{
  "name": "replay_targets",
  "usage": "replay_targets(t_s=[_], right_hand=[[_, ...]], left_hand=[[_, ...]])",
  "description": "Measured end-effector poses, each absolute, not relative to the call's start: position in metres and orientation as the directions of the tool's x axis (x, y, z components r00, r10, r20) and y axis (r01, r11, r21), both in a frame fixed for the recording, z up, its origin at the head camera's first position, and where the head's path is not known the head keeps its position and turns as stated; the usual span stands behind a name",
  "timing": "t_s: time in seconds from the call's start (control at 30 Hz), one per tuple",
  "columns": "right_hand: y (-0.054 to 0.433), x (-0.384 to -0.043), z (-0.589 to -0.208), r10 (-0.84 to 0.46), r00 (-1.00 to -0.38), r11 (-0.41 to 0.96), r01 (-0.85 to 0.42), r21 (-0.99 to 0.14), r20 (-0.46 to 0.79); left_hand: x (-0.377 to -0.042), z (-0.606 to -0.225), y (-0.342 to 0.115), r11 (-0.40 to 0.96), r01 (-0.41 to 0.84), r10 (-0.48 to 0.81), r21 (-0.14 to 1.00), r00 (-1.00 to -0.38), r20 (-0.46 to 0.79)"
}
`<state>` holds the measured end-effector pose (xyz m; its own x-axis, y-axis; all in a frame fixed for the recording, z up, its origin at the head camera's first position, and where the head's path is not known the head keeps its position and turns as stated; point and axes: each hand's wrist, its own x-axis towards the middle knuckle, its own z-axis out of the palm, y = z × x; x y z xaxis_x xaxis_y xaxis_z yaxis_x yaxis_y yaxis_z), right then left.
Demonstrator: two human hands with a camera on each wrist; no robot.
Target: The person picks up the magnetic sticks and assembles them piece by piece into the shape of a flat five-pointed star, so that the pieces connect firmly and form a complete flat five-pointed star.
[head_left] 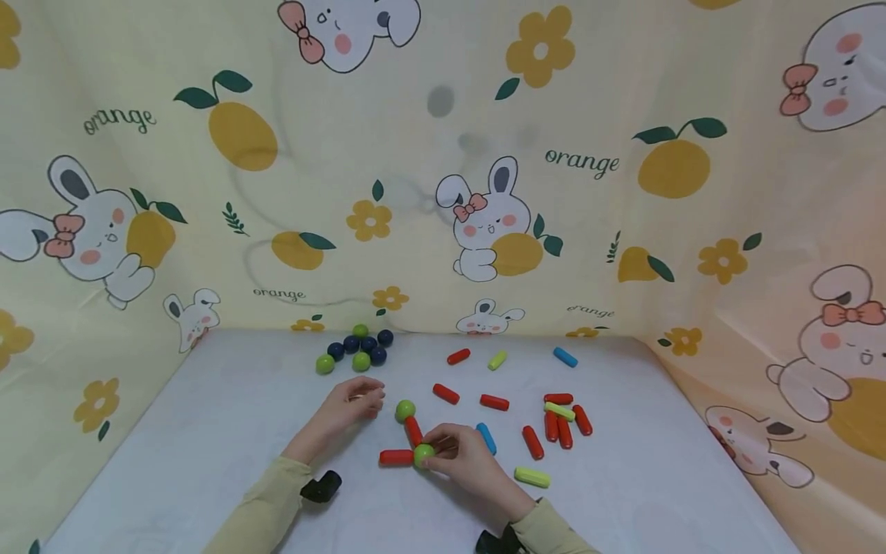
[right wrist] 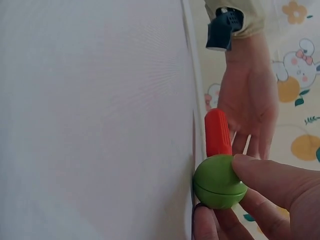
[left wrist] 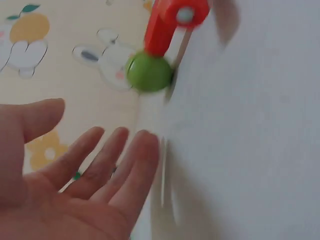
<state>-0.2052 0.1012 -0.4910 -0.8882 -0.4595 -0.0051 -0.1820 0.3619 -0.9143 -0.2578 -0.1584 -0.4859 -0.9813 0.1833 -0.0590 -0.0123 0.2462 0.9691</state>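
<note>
My right hand (head_left: pixel 465 460) pinches a green ball (head_left: pixel 424 456) between thumb and fingers. Joined to that ball are two red rods: one red rod (head_left: pixel 397 458) points left, and another red rod (head_left: pixel 413 432) runs away to a second green ball (head_left: pixel 405 411). In the right wrist view the pinched ball (right wrist: pixel 220 181) has a red rod (right wrist: pixel 217 131) standing out from it. My left hand (head_left: pixel 351 403) hovers just left of the far ball, holding nothing; its fingers (left wrist: pixel 142 165) are loosely extended in the left wrist view.
Blue balls (head_left: pixel 370 345) and green balls (head_left: pixel 361 362) cluster at the back left. Several red rods (head_left: pixel 532 442) lie to the right, with a yellow-green rod (head_left: pixel 560 411) across some. A blue rod (head_left: pixel 486 438) lies behind my right hand, a yellow-green rod (head_left: pixel 532 477) beside its wrist.
</note>
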Motion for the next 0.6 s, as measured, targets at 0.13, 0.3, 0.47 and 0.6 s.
replay_targets(t_s=[0.13, 0.3, 0.47, 0.6], right_hand=[[0.101, -0.205, -0.491, -0.459, -0.888, 0.362, -0.185, -0.914, -0.002], [0.102, -0.203, -0.491, -0.45, -0.893, 0.36, -0.182, -0.915, 0.001], [0.099, -0.197, -0.482, -0.456, -0.89, 0.354, -0.179, -0.918, -0.002], [0.097, -0.188, -0.464, -0.467, -0.884, 0.349, -0.18, -0.92, -0.005]], left_hand=[[-0.266, -0.481, -0.176, 0.265, 0.035, -0.026, 0.964, -0.999, 0.044], [-0.283, -0.478, -0.201, 0.375, 0.115, -0.168, 0.92, -0.967, 0.19], [-0.295, -0.48, -0.219, 0.37, 0.111, -0.144, 0.922, -0.974, 0.175], [-0.298, -0.482, -0.226, 0.299, 0.08, -0.114, 0.951, -0.986, 0.119]])
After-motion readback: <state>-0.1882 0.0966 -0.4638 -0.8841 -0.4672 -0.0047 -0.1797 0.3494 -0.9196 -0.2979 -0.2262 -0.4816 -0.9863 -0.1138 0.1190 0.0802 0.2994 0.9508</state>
